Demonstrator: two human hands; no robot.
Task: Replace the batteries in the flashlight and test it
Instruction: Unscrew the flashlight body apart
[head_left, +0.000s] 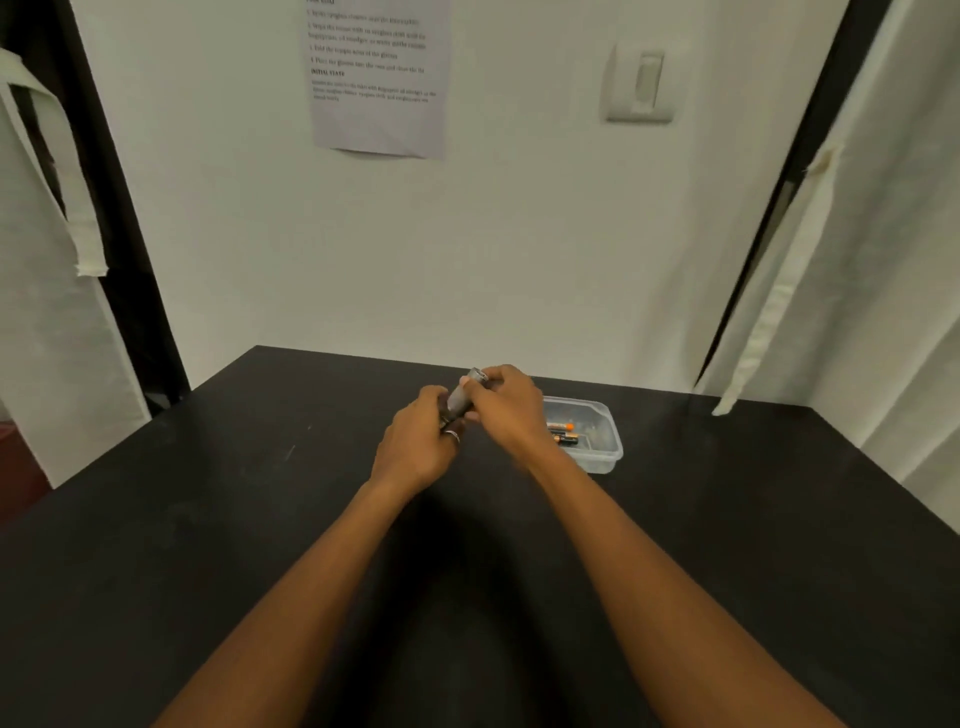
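Observation:
A small grey flashlight is held above the black table, tilted with its far end up and to the right. My left hand grips its lower end, a ring on one finger. My right hand grips the upper end with curled fingers. Much of the flashlight body is hidden by both hands. Just right of my hands stands a clear plastic container holding orange-and-black batteries.
A white wall rises behind the table, with a printed sheet taped to it and a light switch. White curtains hang at the left and right. The table's far edge runs just behind my hands.

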